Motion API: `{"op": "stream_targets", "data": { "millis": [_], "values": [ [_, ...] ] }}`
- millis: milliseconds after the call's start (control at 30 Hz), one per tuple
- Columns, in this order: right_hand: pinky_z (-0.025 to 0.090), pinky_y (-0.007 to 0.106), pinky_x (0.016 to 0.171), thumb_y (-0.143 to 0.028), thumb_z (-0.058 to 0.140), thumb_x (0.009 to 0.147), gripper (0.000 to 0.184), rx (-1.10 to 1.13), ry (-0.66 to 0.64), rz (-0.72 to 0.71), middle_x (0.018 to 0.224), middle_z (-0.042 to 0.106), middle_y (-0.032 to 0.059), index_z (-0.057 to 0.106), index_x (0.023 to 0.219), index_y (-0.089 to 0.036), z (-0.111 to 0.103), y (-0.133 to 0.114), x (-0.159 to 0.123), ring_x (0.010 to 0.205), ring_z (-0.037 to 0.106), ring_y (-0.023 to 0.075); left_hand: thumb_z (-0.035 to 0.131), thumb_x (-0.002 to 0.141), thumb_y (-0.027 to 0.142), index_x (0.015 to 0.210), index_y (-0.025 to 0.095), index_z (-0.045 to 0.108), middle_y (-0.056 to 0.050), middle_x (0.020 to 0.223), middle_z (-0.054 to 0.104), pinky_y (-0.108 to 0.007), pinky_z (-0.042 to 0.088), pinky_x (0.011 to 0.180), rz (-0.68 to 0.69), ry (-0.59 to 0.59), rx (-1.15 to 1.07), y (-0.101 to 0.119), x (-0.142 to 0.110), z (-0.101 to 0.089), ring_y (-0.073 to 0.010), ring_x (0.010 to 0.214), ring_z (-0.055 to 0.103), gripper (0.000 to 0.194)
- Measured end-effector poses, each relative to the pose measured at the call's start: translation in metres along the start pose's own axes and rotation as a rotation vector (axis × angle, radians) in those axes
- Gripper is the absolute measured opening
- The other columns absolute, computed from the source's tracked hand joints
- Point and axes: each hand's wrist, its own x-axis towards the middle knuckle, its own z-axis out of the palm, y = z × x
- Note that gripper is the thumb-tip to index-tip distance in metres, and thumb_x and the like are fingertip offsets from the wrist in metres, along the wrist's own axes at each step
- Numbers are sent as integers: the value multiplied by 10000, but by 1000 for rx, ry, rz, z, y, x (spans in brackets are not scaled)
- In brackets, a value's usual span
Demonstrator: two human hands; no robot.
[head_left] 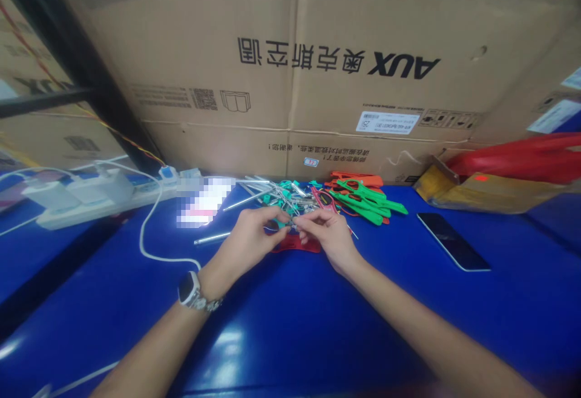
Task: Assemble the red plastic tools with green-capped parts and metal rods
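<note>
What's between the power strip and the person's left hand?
In the head view: a white cable, a bright pixelated patch and a silvery rod, between the power strip and left hand.

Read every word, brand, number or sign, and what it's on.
"AUX 奥克斯空调", upside down: large brown cardboard box.
"师傅您辛苦了!请在搬运时对我温柔些,谢谢您!", upside down: same box.
Apparently "AUX", blurred: left brown cardboard carton.
Unreadable: white rectangular paper label, small white sticker, right-edge white labels, box's remaining small print.
</note>
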Motion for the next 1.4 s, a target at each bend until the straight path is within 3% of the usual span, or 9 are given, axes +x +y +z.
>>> {"op": "stream_targets", "data": {
  "millis": [233, 467, 767, 933, 1133, 1267, 1400],
  "values": [
    [541, 245, 511, -390, 870, 619, 280, -4, 0, -18, 566, 663, -13, 701, 672, -172, 4, 2, -4, 478, 586, 100, 651, 858, 197, 910, 182, 689, -38, 927, 744, -291, 566, 766, 4, 6, -12, -2, -1, 5, -172, 836, 699, 66],
    [544, 238, 499, -385, 883, 598, 314, 17, -40, 47, 598, 689, -1, 710, 734, -160, 2, 2, -3, 477, 603, 103, 648, 884, 234, 971, 188, 593, -48, 1039, 592, -275, 588, 749, 163, 82, -22, -6, 0, 1, -160, 938, 627, 112],
    [543, 234, 504, -387, 870, 631, 292, 12, -125, 37, 596, 686, -8, 713, 726, -161, -4, -1, -2, 480, 604, 98, 624, 925, 244, 995, 173, 637, -50, 938, 698, -278, 546, 793, 326, 35, 38, -4, -3, -5, -147, 861, 666, 101],
    [539, 230, 491, -369, 890, 604, 346, 37, -137, 80, 621, 720, 14, 676, 781, -162, -8, -1, -1, 493, 644, 122, 652, 902, 232, 928, 168, 665, -53, 916, 713, -257, 536, 744, 304, 34, -30, -3, -1, -3, -145, 836, 664, 71],
    [566, 252, 514, -451, 836, 669, 331, -87, -103, 17, 663, 742, 46, 690, 699, -155, -4, -1, -8, 512, 669, 135, 631, 907, 242, 905, 178, 683, -34, 845, 686, -248, 517, 691, 225, -28, 44, -5, -1, -3, -138, 753, 635, 83],
    [610, 298, 593, -477, 785, 724, 321, -107, -87, -21, 698, 740, 39, 734, 790, -167, 0, 1, -12, 590, 698, 159, 610, 928, 257, 942, 183, 681, -42, 892, 679, -264, 521, 730, 248, -18, 58, -5, -3, -1, -145, 798, 638, 104],
    [632, 355, 699, -464, 743, 770, 421, -77, -119, 17, 807, 731, 29, 679, 1097, -207, 1, 2, -13, 761, 734, 199, 557, 957, 222, 1072, 203, 687, -59, 993, 661, -290, 523, 780, 312, -41, 159, -5, -4, -2, -160, 875, 641, 175]
  ]
}}
